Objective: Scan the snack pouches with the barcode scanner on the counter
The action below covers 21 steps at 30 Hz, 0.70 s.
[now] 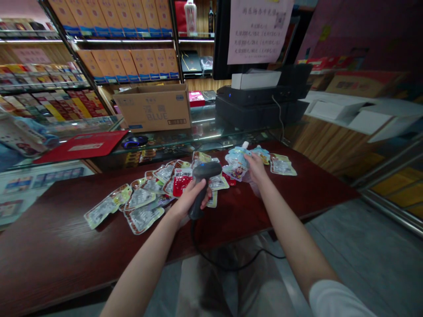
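Note:
My left hand [194, 196] is wrapped round the handle of a black barcode scanner [206, 171], its head pointing up and to the right and its cable trailing down. In my right hand [256, 166] is a light blue spouted pouch [236, 162] with a white cap and a cartoon print. Several snack packets [143, 193] lie in a loose pile left of and beneath the scanner. A red packet [181, 181] rests among them, just behind my left hand. Beyond my right hand are another blue pouch [261, 155] and a silver-backed packet [282, 164].
The dark red wooden table [66, 246] carries the packets. Behind it, a glass counter holds a cardboard box [153, 108], a computer mouse [135, 141], a red mat [86, 146] and a black monitor with a paper notice [257, 33]. Shelves of boxes stand further back.

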{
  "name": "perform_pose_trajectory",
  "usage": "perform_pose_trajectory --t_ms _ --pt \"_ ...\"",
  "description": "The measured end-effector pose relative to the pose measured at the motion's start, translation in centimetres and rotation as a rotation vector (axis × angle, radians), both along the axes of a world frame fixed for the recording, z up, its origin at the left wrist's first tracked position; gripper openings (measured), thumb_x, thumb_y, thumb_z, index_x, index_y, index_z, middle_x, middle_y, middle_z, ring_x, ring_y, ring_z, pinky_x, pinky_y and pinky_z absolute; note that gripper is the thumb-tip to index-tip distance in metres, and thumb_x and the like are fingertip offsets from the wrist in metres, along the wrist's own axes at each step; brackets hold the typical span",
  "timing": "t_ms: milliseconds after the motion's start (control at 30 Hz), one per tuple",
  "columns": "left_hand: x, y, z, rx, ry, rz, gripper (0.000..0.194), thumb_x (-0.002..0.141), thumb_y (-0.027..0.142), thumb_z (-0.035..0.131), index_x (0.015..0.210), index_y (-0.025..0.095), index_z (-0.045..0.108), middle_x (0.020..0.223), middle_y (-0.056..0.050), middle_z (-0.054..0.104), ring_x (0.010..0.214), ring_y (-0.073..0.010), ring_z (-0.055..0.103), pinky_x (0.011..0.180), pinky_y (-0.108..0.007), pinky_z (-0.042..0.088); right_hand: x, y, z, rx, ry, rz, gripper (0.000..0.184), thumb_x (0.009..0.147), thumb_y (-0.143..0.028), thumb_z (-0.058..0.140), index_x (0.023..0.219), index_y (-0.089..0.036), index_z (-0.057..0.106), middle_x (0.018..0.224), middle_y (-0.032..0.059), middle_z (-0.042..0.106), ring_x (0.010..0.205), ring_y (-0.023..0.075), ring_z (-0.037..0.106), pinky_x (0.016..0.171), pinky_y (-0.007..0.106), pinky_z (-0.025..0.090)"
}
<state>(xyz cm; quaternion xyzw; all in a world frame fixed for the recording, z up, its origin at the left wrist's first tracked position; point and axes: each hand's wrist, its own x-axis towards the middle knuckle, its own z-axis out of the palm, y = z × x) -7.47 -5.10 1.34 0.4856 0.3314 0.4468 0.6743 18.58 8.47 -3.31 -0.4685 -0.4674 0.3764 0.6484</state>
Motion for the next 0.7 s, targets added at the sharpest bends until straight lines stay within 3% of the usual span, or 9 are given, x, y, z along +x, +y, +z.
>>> perform_pose_trajectory --t_ms 233,500,600,700 --pt "0.2 -0.1 -0.1 -0.019 -0.028 -0.018 0.047 0.08 0.059 0.069 0.092 0.017 0.05 0.064 0.004 0.056 0.04 -0.0058 0.044 0.037 -0.02 0.034 -0.1 0.3 -0.1 -0.052 -0.02 0.036 0.041 0.067 -0.053 0.066 0.091 -0.02 0.062 0.084 0.0028 0.069 0.082 0.0207 0.065 0.077 0.035 0.053" --pt "0.2 -0.6 1.0 -0.037 -0.024 0.0 0.051 0.075 0.061 0.073 0.086 0.017 0.05 0.063 0.002 0.058 0.039 -0.0053 0.042 0.037 -0.02 0.032 0.3 0.7 -0.5 -0.014 -0.05 -0.03 0.047 0.068 -0.053 0.065 0.103 -0.022 0.056 0.102 0.0051 0.066 0.096 0.0235 0.065 0.084 0.038 0.054" --pt "-0.1 -0.3 1.1 -0.017 -0.037 0.02 0.053 0.075 0.062 0.073 0.089 0.016 0.052 0.06 0.003 0.057 0.039 -0.0062 0.043 0.037 -0.02 0.033 1.9 1.4 -0.6 -0.058 -0.088 -0.137 0.049 0.07 -0.047 0.062 0.111 -0.022 0.05 0.109 0.0089 0.064 0.1 0.025 0.064 0.087 0.04 0.053" --pt "-0.6 0.2 1.0 -0.003 -0.07 0.072 0.055 0.073 0.064 0.073 0.093 0.017 0.054 0.058 0.004 0.056 0.038 -0.0069 0.042 0.037 -0.02 0.032 5.1 1.9 -0.4 -0.095 -0.223 -0.388 0.051 0.071 -0.036 0.061 0.116 -0.018 0.046 0.117 0.0147 0.061 0.108 0.0267 0.062 0.097 0.043 0.049"
